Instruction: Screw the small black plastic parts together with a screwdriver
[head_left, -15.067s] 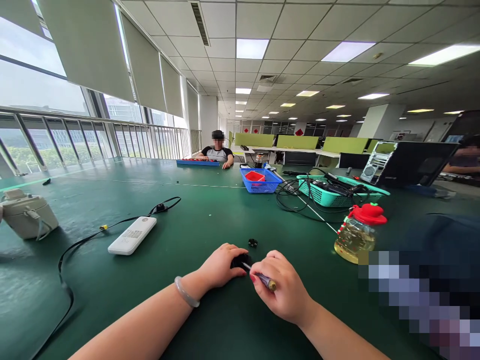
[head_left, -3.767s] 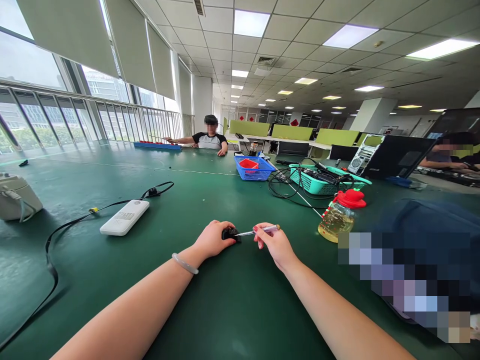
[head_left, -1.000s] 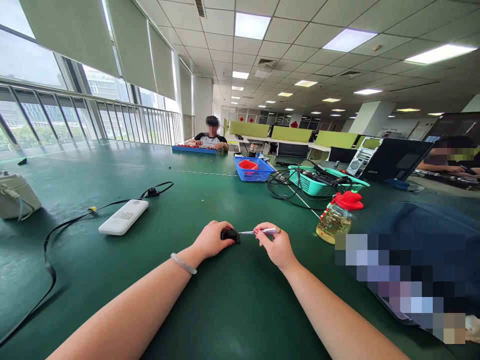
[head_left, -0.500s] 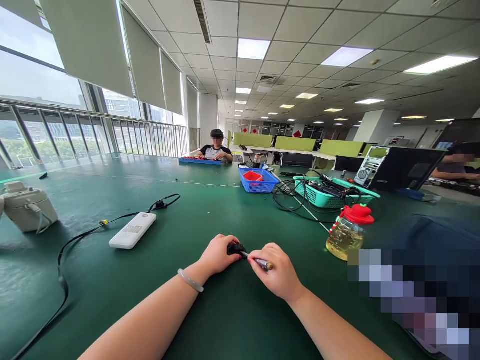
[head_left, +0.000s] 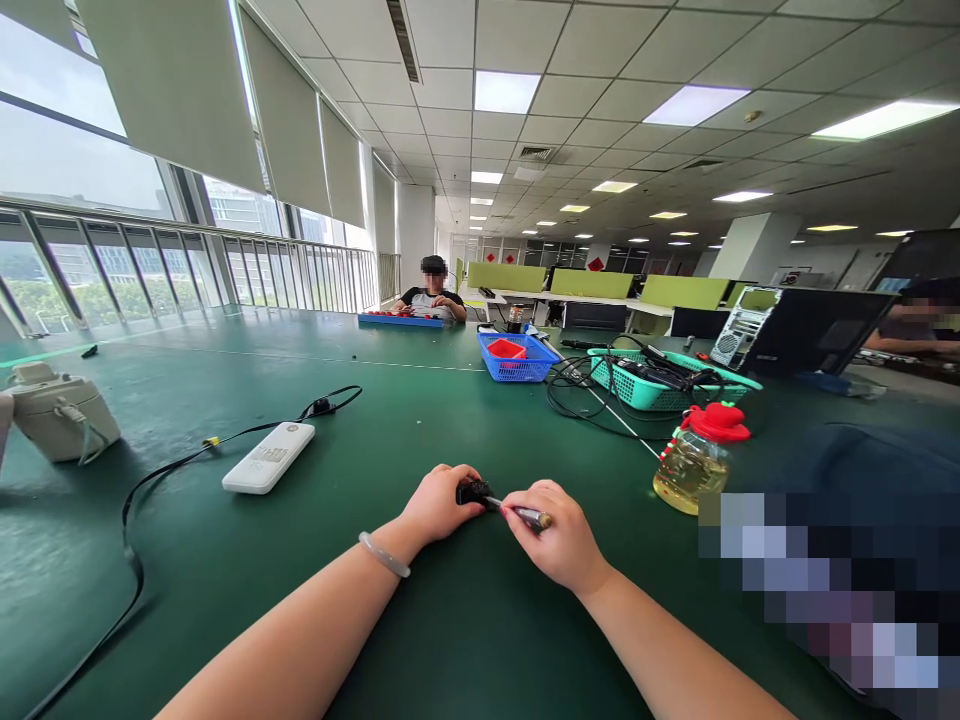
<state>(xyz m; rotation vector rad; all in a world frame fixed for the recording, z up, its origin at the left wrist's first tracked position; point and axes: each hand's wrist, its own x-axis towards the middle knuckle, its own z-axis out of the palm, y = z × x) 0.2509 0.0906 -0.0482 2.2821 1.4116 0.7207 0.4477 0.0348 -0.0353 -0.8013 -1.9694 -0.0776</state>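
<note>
On the green table [head_left: 465, 640], my left hand [head_left: 437, 503] is closed on a small black part [head_left: 472, 491] and presses it down. A pale bangle sits on that wrist. My right hand [head_left: 559, 535] pinches a thin screwdriver [head_left: 517, 512] with a clear handle. Its metal tip rests against the black part. The two hands are almost touching at the middle of the view.
A white power bank [head_left: 268, 457] with a black cable [head_left: 150, 490] lies left; a cream device [head_left: 61, 420] is further left. A bottle [head_left: 697, 462] with a red cap stands right. A blue basket [head_left: 517, 360] and a teal basket [head_left: 660, 380] sit behind. A person [head_left: 433, 290] sits far off.
My right hand has drawn close to the left, and the screwdriver has tilted from level to steep. The view has tipped slightly.
</note>
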